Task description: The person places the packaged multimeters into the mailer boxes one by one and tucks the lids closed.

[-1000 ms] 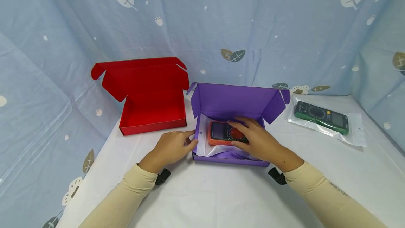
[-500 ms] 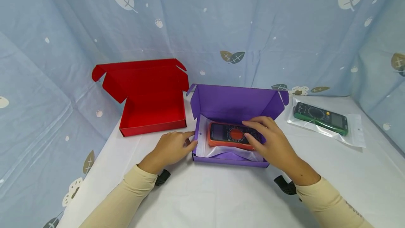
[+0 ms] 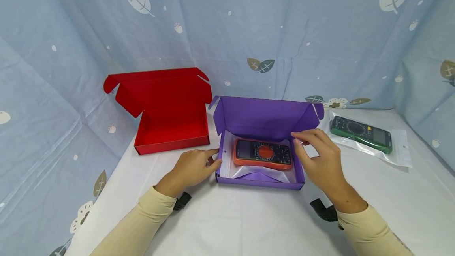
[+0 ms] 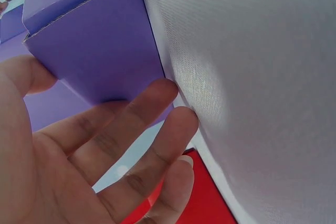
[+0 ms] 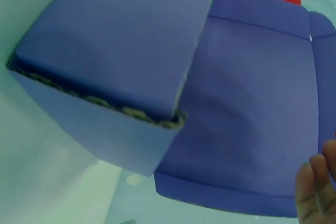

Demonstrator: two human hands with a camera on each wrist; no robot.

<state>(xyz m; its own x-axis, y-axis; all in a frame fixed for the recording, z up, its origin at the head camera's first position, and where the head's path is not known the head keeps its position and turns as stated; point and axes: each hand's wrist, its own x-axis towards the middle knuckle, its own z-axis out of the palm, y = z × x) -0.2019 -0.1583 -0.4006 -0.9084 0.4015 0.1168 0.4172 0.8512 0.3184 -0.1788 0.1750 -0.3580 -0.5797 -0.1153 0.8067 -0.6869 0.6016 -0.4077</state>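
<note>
A purple mailer box (image 3: 261,185) stands with its lid raised. Inside it lies an orange multimeter (image 3: 263,154) with a dark face, in a clear plastic bag (image 3: 228,165). My left hand (image 3: 190,169) rests at the box's left side; in the left wrist view its thumb touches the box and its relaxed fingers (image 4: 160,145) reach along the side wall (image 4: 105,51). My right hand (image 3: 321,159) is at the box's right edge, thumb and forefinger close together, with nothing visible between them. Whether it touches the edge is unclear.
To the left stands a red mailer box (image 3: 172,129), lid up and nothing in it. On the right a green multimeter (image 3: 360,133) lies in a clear bag on the white tablecloth (image 3: 227,220). A blue patterned curtain (image 3: 220,19) hangs behind.
My right hand has moved off the orange multimeter, rightward to the box's right edge, leaving the whole meter visible. The left hand has stayed at the left side.
</note>
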